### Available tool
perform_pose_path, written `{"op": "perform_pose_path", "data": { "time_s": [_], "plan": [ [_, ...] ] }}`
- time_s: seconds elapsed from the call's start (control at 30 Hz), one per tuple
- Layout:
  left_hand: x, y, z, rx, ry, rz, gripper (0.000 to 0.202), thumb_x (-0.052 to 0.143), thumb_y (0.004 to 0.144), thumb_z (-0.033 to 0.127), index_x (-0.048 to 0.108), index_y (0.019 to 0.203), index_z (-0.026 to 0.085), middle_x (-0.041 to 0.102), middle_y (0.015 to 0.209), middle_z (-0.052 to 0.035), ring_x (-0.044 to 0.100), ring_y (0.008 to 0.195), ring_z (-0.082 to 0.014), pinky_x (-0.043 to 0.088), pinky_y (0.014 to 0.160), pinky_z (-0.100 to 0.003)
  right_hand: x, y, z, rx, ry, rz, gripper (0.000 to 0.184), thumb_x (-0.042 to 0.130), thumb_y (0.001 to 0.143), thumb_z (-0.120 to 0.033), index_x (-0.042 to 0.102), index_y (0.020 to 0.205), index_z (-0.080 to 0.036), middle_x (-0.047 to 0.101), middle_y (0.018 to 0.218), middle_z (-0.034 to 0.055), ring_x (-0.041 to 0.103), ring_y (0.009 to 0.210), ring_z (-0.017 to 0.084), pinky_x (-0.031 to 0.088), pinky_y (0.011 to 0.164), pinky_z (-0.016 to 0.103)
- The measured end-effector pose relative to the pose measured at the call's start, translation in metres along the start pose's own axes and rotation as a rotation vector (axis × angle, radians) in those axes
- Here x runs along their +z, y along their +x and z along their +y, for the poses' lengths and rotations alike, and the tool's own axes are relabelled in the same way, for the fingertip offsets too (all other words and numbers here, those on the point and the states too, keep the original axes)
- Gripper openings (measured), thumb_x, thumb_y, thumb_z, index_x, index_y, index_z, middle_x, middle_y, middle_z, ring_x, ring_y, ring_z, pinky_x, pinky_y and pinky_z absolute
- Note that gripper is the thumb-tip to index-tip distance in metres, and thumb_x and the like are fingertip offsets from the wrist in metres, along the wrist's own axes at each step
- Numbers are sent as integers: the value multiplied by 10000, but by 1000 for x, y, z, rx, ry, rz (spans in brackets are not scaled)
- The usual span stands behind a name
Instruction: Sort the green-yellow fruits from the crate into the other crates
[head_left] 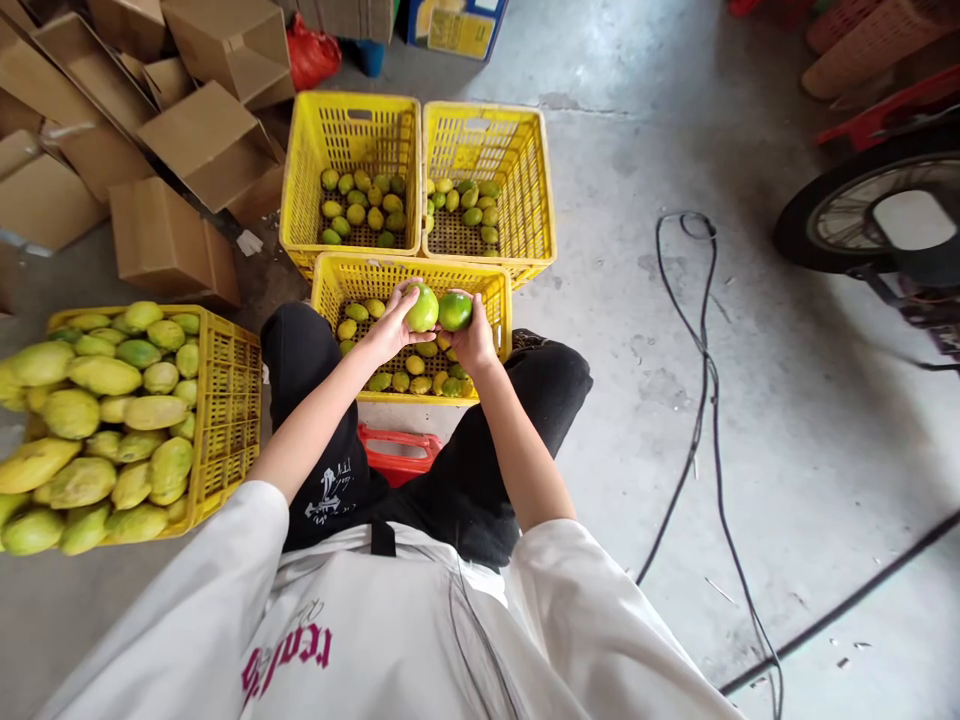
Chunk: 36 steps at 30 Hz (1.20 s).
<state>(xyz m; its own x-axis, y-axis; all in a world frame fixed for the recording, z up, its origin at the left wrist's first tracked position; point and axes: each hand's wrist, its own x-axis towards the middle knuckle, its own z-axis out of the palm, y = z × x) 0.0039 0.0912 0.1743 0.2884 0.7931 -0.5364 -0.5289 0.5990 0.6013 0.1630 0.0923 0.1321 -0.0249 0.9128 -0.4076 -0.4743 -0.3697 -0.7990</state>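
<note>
My left hand [392, 325] grips a pale green fruit [422, 309] and my right hand [473, 343] grips a darker green fruit [455, 311]. Both fruits are side by side and touching, held above the near yellow crate [334, 275], which holds a thin layer of small green-yellow fruit. I am seated on a red stool [397, 452] with my knees either side of that crate.
Two more yellow crates, the far left crate [349, 120] and the far right crate [525, 150], hold some fruit. A full crate of large yellow-green fruit [225, 400] stands at my left. Cardboard boxes [172, 140] pile up at back left. A black cable [701, 400] and a wheel [862, 215] lie right.
</note>
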Motion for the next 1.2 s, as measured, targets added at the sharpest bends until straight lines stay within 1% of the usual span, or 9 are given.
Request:
{"op": "perform_pose_path", "data": {
  "time_s": [0.1,0.23,0.37,0.5,0.6,0.73,0.83,1.03,1.2],
  "plan": [
    [1,0,0,2,27,36,443,655,992,449,580,1424,389,742,1137,-18,746,712,-150,599,572,-220,0,0,1,19,-24,-46,686,738,734,-880,601,1064,-294,709,1015,20,743,977,250,541,618,317],
    [1,1,4,-35,17,52,394,506,1012,432,629,1377,351,777,1094,-43,779,866,-222,614,612,-261,-1,-2,2,-6,-58,-18,640,928,615,-647,584,1037,-309,674,961,-35,741,945,221,575,661,299],
    [1,2,6,1,51,89,417,504,956,293,643,1348,319,779,1135,-50,784,968,-259,621,672,-305,-3,1,3,19,-42,3,580,787,715,-716,602,1074,-299,684,921,-5,758,971,256,609,682,335],
    [1,1,3,59,94,103,321,713,908,290,646,1222,297,742,1164,-49,758,1004,-231,613,753,-294,-6,8,6,20,-71,87,607,625,789,-821,616,1099,-300,705,958,30,747,991,273,600,653,348],
    [0,1,0,79,130,121,311,835,853,293,658,1107,259,725,1145,-55,732,994,-200,578,733,-247,-7,11,9,15,-81,134,545,598,826,-783,618,1069,-295,713,1004,36,720,1022,253,595,648,320],
    [-1,7,-5,67,146,194,292,823,887,421,648,1047,250,708,1000,-39,695,861,-167,487,597,-194,-4,9,8,12,-54,70,418,632,858,-661,648,1065,-299,728,1076,35,714,1113,251,641,734,318],
    [-3,12,-9,1,113,252,338,741,935,559,618,1004,252,680,885,-29,674,788,-163,500,580,-195,-1,3,7,32,-34,27,432,718,819,-629,667,1085,-293,720,1109,40,721,1136,260,674,796,344],
    [-4,12,-11,-73,98,195,196,715,929,383,605,1026,254,729,981,-73,750,982,-247,640,818,-337,-4,-2,7,-46,-168,55,594,934,656,-494,632,1133,-307,669,1189,25,690,1132,244,681,816,347],
    [-6,10,-4,-139,8,106,203,544,908,346,605,1066,234,763,1071,-122,745,1134,-337,665,893,-488,-12,5,10,-43,-236,170,554,859,720,-613,565,1072,-301,655,1125,9,678,1104,222,627,746,285]
  ]
}}
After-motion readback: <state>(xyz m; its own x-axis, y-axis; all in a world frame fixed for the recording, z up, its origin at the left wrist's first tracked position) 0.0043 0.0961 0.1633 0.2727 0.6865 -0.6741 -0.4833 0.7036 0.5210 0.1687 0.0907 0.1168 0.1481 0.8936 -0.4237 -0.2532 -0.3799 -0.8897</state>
